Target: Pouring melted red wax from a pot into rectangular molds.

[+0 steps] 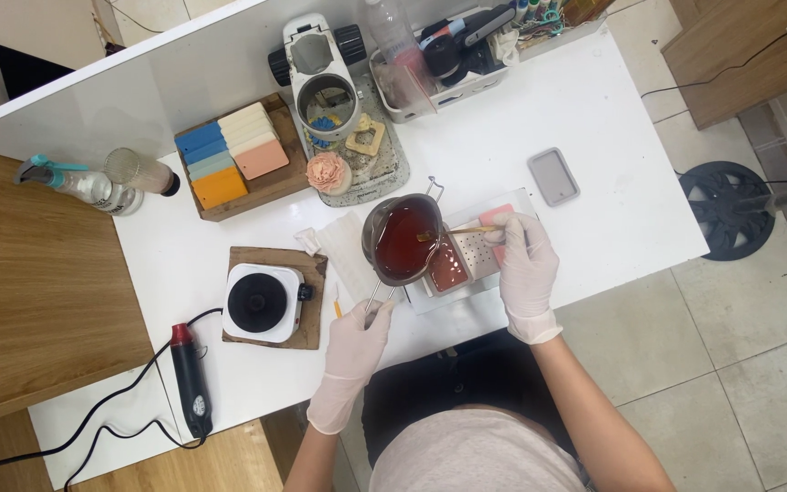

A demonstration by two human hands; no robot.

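Both gloved hands are closed: left (358, 333) grips the tilted pot's (403, 239) handle, right (526, 264) pinches a wooden stick (459, 231).

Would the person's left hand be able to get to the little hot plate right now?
Probably not right away: the left hand is gripping the handle of the tilted metal pot. The hot plate sits just beside it with nothing between.
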